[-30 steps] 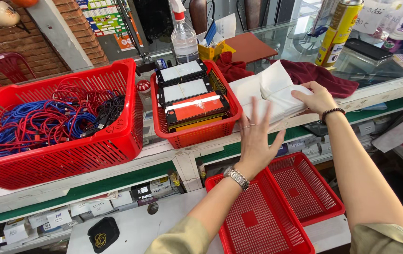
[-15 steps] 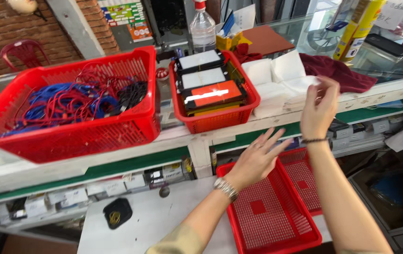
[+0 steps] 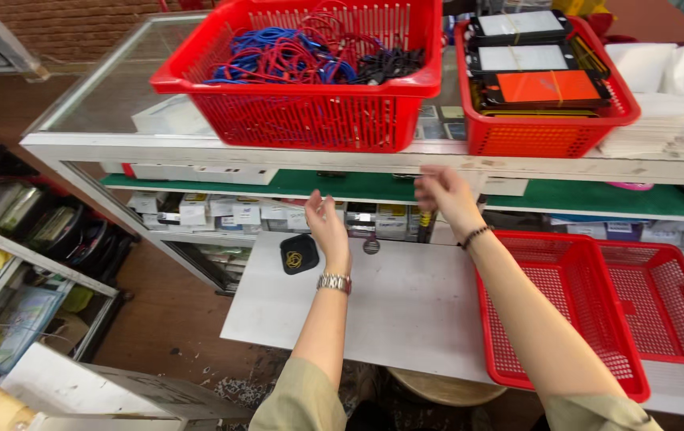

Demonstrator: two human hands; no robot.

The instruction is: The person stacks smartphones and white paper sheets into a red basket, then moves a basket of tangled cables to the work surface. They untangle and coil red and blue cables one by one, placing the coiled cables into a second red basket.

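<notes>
Landmark: grey board (image 3: 406, 307), lying below the glass-topped counter (image 3: 102, 104).
Left hand (image 3: 327, 226): over the board's far edge, palm up, fingers half curled and loosely spread; holds nothing. A metal wristwatch (image 3: 334, 282) sits on the wrist.
Right hand (image 3: 444, 194): beyond the board's far edge, up against the green shelf lip (image 3: 302, 185); fingers bunched. Whether they pinch anything cannot be told.
Nearest thing: black pouch (image 3: 299, 254) with a gold mark, on the board's far left corner, just left of the left hand, not touched.
Handling note: judged from the pose, the pouch is best taken from above with the left hand, which is closer; the right would have to cross over.
Count, red baskets: four. Two empty ones (image 3: 553, 307) rest on the board's right end, overlapping; two stand on the counter above the board.
Count, cable basket (image 3: 310, 76): one, with a tangle of blue, red and black leads.
Count, screen basket (image 3: 549, 80): one, three phone screens on top.
Count, white stacks (image 3: 669, 120): right of the screen basket; number unclear.
</notes>
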